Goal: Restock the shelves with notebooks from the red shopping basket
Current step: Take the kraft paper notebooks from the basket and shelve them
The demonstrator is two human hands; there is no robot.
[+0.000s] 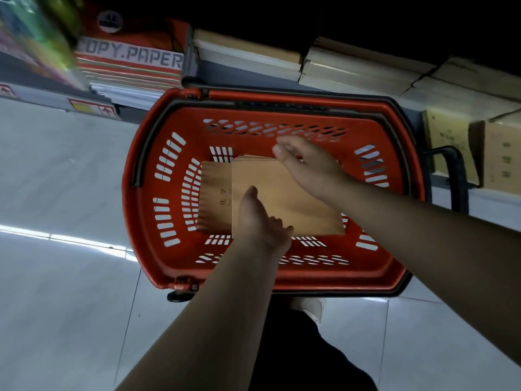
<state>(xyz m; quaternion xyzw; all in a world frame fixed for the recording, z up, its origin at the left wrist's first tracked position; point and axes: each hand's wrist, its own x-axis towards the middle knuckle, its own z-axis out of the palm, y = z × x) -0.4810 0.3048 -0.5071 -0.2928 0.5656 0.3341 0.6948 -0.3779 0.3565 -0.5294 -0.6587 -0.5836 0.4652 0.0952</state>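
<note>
Head view: I'm at pickup; both hands' fingers clamp the notebooks mid-basket; next, lift to shelf.

Both forearms bare, reaching forward and down. Left hand low and centred, palm turned up toward the right, thumb pointing forward, fingers loosely curled at the near side. Right hand comes in from the right, palm down, fingers bent downward at the far side, thumb out left.
</note>
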